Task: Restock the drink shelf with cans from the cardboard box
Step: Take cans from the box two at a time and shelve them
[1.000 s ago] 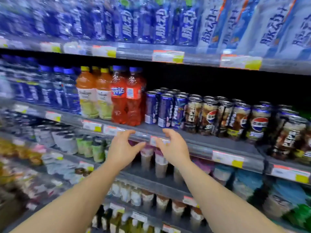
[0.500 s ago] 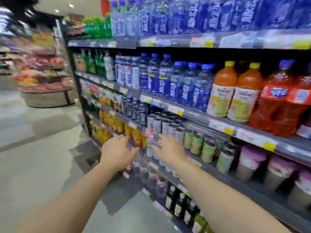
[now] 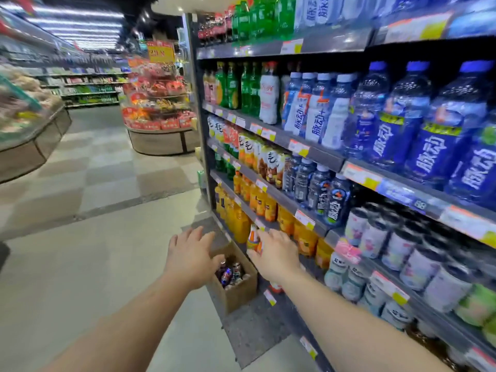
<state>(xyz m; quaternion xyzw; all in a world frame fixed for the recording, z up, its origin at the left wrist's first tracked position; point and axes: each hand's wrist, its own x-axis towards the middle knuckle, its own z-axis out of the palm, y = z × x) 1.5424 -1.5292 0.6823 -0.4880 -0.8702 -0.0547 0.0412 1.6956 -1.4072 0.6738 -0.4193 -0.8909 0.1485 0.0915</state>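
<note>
Reaching hands (image 3: 192, 255) above cardboard box (image 3: 237, 291)

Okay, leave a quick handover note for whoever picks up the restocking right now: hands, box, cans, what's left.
Left hand: open, fingers spread, empty, above the cardboard box.
Right hand: open, empty, reaching out alongside the lower shelves, in front of the orange bottles.
Box: on the floor against the foot of the shelving, top open, cans visible inside.
Done: nothing can be confirmed from this view; the can shelf is not in sight.
Left: take cans from the box and carry them to the drink shelf, until the box is empty.
</note>
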